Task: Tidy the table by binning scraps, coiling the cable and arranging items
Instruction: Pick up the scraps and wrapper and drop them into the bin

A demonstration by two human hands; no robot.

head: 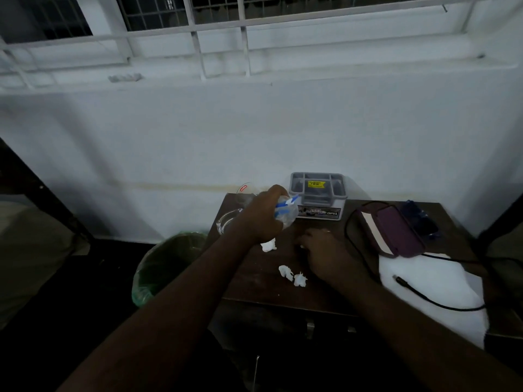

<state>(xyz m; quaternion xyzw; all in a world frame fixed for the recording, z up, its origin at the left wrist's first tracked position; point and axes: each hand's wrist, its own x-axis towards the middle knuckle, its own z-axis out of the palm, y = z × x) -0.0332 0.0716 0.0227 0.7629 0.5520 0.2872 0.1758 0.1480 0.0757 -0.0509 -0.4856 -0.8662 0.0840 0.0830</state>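
Gripping a crumpled clear plastic bottle (285,212) with a blue-and-white label, our left hand (261,215) holds it just above the back of the dark wooden table (254,284), fingers wrapped around its body. Three white paper scraps lie on the tabletop: one scrap (268,245) just under that hand, and a pair of scraps (293,275) nearer the front edge. Our right hand (329,256) rests palm down on the table beside the pair; we cannot tell whether its fingers pinch anything.

To the right, a black cable (424,295) runs loose, looping around a purple case (392,230) and trailing across a white cloth (441,284), its plug end lying on the cloth.

Behind the bottle stands a grey plastic box (318,196) with a yellow sticker on its lid; the lid is on, so its contents are hidden. A clear glass jug (235,213) sits at the table's back left corner, partly covered by our left wrist, and it looks empty. On the floor, left of the table, a bin (167,264) lined with a green bag stands open; its inside is too dark to read.
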